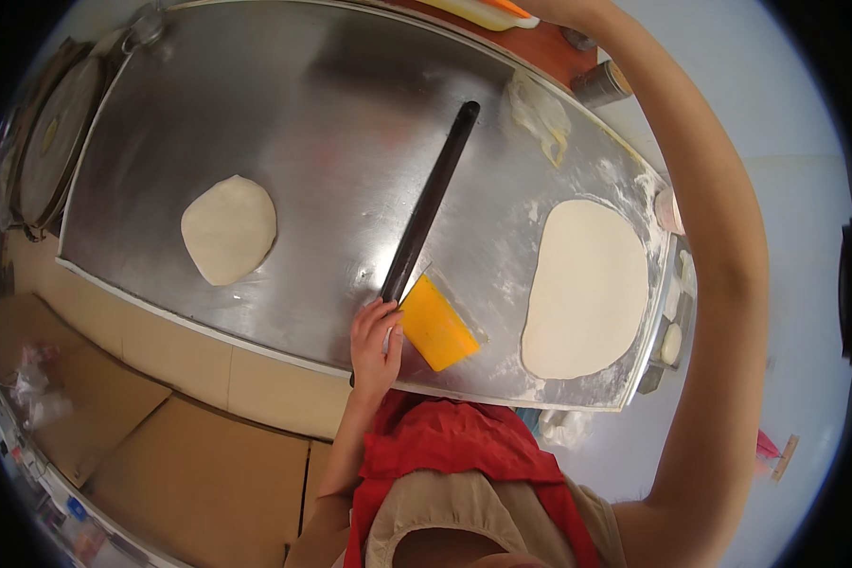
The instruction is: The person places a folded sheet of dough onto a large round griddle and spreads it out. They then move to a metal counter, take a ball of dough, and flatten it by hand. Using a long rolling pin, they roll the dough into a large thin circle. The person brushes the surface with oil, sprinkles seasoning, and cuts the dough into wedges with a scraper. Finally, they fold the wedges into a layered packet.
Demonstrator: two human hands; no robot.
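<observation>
My left hand (376, 344) holds the near end of a long dark rolling pin (433, 202), which lies slantwise across the metal worktable (312, 234). Right beside its fingers lies a yellow dough scraper (439, 323). My right hand (557, 10) is cut off by the top edge, near an orange-and-yellow plastic container (490, 13); its fingers are hidden. On the right of the table lies a large flat oval sheet of dough (588, 291) with flour around it. A smaller rounded piece of dough (229, 231) lies on the left.
A crumpled clear plastic bag (538, 113) lies near the table's far right edge. Beyond that edge stands a dark cylindrical container (602, 84). Large round pans (60, 142) stand beyond the left edge. Brown cardboard (199, 476) lies below on the left.
</observation>
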